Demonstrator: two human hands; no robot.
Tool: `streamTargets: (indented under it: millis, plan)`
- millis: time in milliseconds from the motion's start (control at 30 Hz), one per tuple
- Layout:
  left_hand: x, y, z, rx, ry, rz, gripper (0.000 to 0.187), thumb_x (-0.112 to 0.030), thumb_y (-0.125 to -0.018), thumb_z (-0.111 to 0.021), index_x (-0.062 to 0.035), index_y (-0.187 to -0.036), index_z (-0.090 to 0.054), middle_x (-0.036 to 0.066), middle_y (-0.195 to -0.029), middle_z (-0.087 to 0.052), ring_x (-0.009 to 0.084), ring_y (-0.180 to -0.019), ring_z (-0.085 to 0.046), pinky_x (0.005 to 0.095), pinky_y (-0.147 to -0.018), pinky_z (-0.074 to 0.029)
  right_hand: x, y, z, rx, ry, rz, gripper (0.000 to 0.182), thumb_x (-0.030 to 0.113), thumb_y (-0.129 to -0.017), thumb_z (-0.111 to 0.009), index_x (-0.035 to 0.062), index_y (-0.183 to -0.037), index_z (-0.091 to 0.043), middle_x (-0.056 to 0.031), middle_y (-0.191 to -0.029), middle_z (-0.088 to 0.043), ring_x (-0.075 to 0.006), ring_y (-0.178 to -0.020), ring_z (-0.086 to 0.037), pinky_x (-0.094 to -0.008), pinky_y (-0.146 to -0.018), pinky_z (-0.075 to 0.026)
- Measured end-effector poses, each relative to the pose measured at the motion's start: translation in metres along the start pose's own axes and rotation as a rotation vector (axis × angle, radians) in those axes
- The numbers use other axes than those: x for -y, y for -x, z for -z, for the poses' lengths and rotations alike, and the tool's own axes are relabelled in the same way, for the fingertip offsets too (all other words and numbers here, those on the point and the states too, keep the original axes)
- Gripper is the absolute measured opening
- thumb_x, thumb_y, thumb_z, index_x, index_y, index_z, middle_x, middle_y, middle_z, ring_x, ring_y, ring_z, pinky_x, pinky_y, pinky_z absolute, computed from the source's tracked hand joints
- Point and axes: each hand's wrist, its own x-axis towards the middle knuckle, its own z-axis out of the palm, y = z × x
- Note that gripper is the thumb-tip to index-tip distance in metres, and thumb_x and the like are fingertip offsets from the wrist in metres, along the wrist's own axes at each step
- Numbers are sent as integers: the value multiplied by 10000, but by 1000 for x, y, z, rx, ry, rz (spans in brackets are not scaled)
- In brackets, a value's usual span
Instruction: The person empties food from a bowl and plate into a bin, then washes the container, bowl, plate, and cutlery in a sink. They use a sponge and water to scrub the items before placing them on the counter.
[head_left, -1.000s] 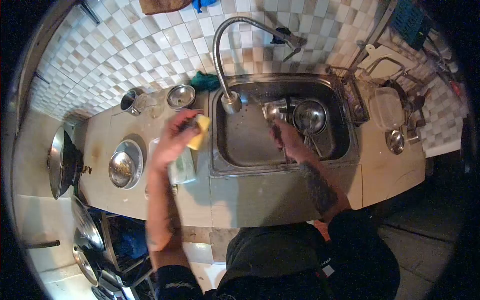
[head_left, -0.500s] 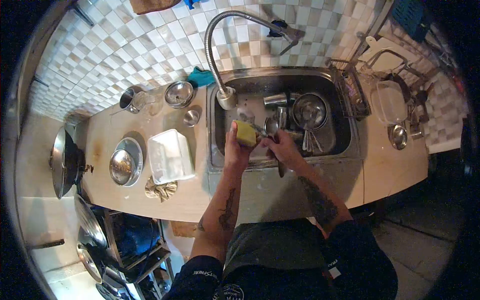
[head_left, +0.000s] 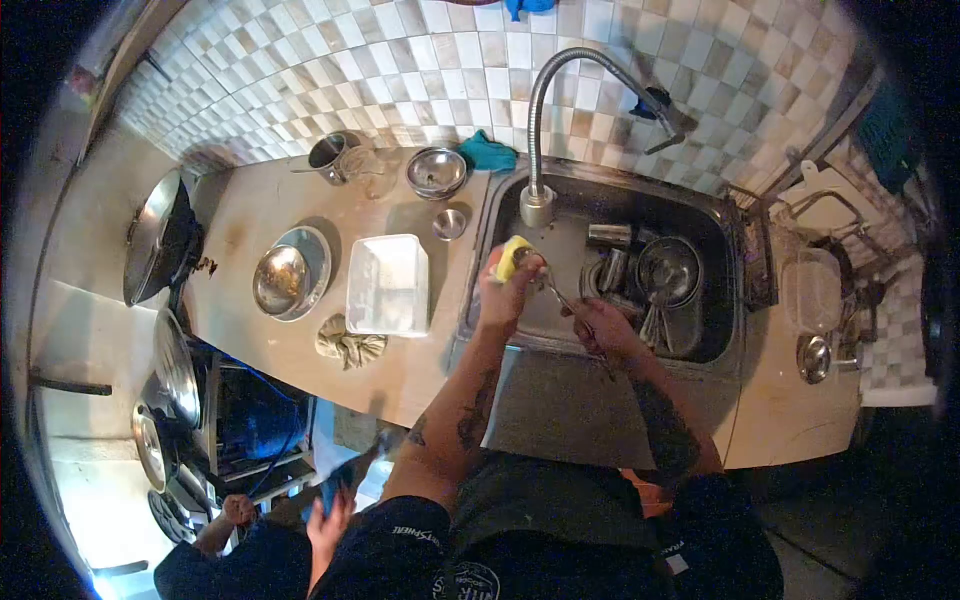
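Observation:
My left hand (head_left: 508,290) is closed around a yellow sponge (head_left: 512,257), which is pressed against the upper end of a long metal utensil over the left part of the sink (head_left: 470,290). My right hand (head_left: 605,328) grips the same metal utensil (head_left: 560,295) lower along its handle. To the right of my hands, a metal bowl (head_left: 668,272), a metal cup (head_left: 610,235) and several spoons (head_left: 656,328) lie in the basin. The flexible faucet (head_left: 537,205) hangs just above my left hand.
On the left counter are a white container (head_left: 388,285), a rag (head_left: 350,343), metal bowls (head_left: 437,172) and a small cup (head_left: 449,224). A wire rack (head_left: 757,250) borders the sink's right side. Another person's hand (head_left: 328,520) shows at the lower left.
The view has shifted, so the sink appears farther right. The sponge is now folded around the utensil's end, and my right hand is farther from my left. Another person has appeared at lower left.

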Motion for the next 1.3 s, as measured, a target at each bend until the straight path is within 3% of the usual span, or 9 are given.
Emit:
streamTargets:
  millis: [200, 367, 433, 500, 600, 933, 1133, 1233, 1300]
  plan:
    - [21, -8, -2, -245, 150, -187, 249, -177, -848, -691, -38, -1017, -574, 41, -840, -635, 118, -775, -599, 271, -694, -490, -15, 9, 8, -119, 556, 193, 437, 460, -927, -547, 31, -992, -604, -52, -743, -588, -162, -616, -540, -334, -548, -446]
    - [64, -21, 23, -597, -278, -284, 284, -140, -868, -655, 7, -1086, -546, 111, -934, -636, 161, -790, -614, 264, -718, -509, -19, 28, 21, -32, 655, 214, 460, 454, -919, -561, 14, -1045, -616, -93, -866, -634, -188, -781, -591, -365, -691, -485]
    - [-6, -7, 0, -601, 76, -15, 306, -107, -868, -639, -23, -1136, -518, 140, -977, -605, 196, -754, -617, 298, -592, -535, -31, 30, 29, -90, 462, 186, 455, 451, -919, -564, 18, -1047, -625, -97, -896, -644, -184, -798, -598, -359, -704, -486]
    - [16, -21, 17, -311, 36, -253, 262, -86, -871, -623, -40, -1107, -518, 112, -926, -592, 197, -690, -613, 298, -513, -526, -57, 22, 32, -312, 181, 137, 444, 449, -918, -566, 24, -1028, -634, -92, -904, -646, -180, -767, -597, -356, -689, -483]
    - [20, -17, -4, -274, 101, -25, 222, -86, -867, -624, -41, -1056, -515, 90, -866, -584, 181, -622, -598, 295, -490, -513, -30, 20, 15, -428, -129, 249, 425, 447, -922, -562, 28, -975, -609, -48, -867, -599, -152, -792, -543, -327, -683, -484]
    - [-4, -20, 6, -394, 160, -91, 206, -71, -861, -599, -51, -1026, -477, 89, -876, -593, 157, -658, -593, 275, -462, -479, -109, 5, 78, -485, 202, 228, 446, 483, -899, -590, 58, -776, -646, -41, -701, -596, -166, -633, -549, -324, -623, -442]
    - [-8, -6, -2, -17, 114, 103, 243, -108, -860, -652, -52, -1017, -475, 79, -872, -588, 138, -708, -606, 290, -510, -546, -10, 21, 33, -359, 278, 352, 469, 519, -933, -501, 74, -1024, -618, -61, -766, -602, -149, -618, -557, -326, -603, -464]
    - [-19, -7, -6, -46, -18, 46, 263, -166, -864, -674, -52, -1007, -486, 70, -872, -607, 150, -730, -609, 285, -569, -526, 25, 37, 2, -30, 204, 312, 449, 469, -934, -543, 46, -1073, -596, -67, -776, -603, -149, -647, -569, -341, -617, -478]
    - [-3, -26, 10, -105, -229, -123, 279, -178, -855, -683, -37, -1006, -496, 88, -870, -593, 182, -724, -614, 327, -573, -545, -10, 10, 5, -144, 257, 337, 429, 425, -926, -578, 42, -1121, -581, -64, -753, -613, -189, -641, -587, -392, -632, -497]
